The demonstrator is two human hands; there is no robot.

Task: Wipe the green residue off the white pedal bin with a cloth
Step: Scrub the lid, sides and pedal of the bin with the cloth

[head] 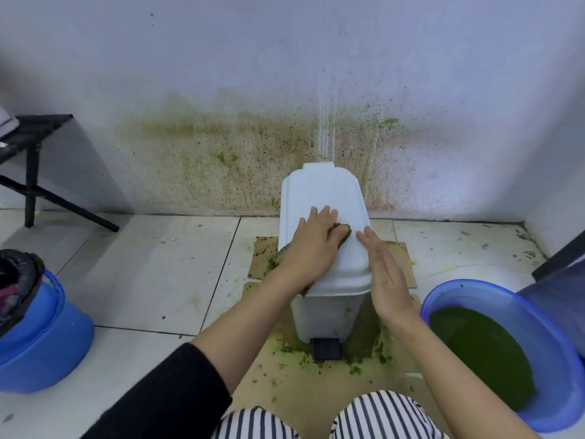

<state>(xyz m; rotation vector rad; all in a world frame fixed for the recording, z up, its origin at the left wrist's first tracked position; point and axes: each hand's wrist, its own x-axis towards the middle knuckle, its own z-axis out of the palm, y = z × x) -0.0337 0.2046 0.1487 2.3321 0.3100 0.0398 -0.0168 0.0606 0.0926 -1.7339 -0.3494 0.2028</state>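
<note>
Head view. White pedal bin stands upright mid-frame on cardboard, its back just in front of the stained wall. Lid closed; its bare surface looks white. Black pedal faces the person at the base.

Cloth, soaked dark green, lies on the near half of the lid, beneath the left hand. One corner of it shows past the fingertips; another strip shows at the lid's left rim, under the wrist.

Edges and room: the lid's far half is bare. Its right rim is taken by the right hand. Blue basin of green liquid sits near on the right; blue bucket with a black liner is well apart on the left. Green residue is clumped on the floor round the bin's foot, mostly by the pedal.

Fingers: left hand flat, palm down, fingers nearly straight and spread, pressing the cloth onto the lid, not clenched round it. Right hand released, fingers straight and together, held edge-on, palm side against the lid's right rim, grasping nothing.
</note>
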